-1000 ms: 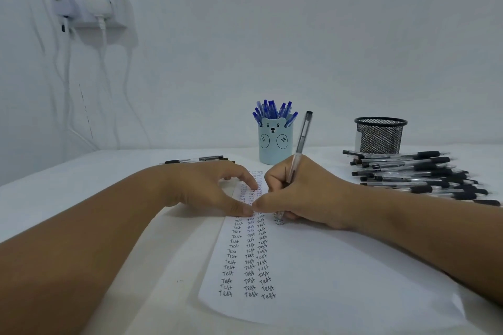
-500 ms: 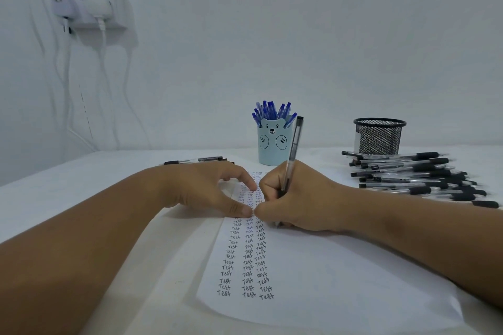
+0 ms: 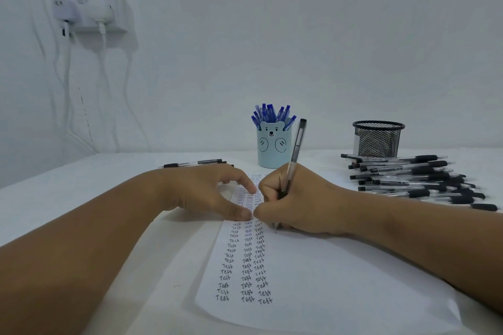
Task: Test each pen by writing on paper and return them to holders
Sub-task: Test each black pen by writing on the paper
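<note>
**Pen tip on paper**

Black pen (image 3: 295, 153) gripped upright in right hand (image 3: 295, 202), tip on paper (image 3: 340, 288) beside columns of "Test". Left hand (image 3: 209, 192) pressing sheet, fingers relaxed. Beyond on counter (image 3: 81, 190): bear holder (image 3: 273, 148), mesh holder (image 3: 378, 140), pile of black pens (image 3: 416, 179).

My right hand (image 3: 296, 198) curls its fingers (image 3: 268, 187) around a pen (image 3: 295, 152), heel resting on the paper (image 3: 340, 280). My left hand (image 3: 206, 193) presses the paper just left of it, thumb and forefinger spread.
</note>
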`<action>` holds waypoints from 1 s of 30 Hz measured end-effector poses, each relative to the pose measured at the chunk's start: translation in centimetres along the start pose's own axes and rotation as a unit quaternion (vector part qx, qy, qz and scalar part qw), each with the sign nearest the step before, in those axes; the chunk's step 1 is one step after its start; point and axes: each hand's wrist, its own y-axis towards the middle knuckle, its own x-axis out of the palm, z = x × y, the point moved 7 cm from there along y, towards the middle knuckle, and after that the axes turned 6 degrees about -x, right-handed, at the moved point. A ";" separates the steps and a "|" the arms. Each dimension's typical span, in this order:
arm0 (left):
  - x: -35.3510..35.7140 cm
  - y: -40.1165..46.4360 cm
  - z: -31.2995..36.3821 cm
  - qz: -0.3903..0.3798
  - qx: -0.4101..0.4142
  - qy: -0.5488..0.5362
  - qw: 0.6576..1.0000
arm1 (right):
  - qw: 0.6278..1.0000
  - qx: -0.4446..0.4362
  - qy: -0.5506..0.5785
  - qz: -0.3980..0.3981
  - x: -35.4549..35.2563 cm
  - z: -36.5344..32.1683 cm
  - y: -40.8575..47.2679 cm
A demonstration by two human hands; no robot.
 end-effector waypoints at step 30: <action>0.0 -0.2 0.0 -0.005 -0.015 -0.010 1.000 | 0.999 -0.015 -0.038 -0.015 0.1 0.1 0.2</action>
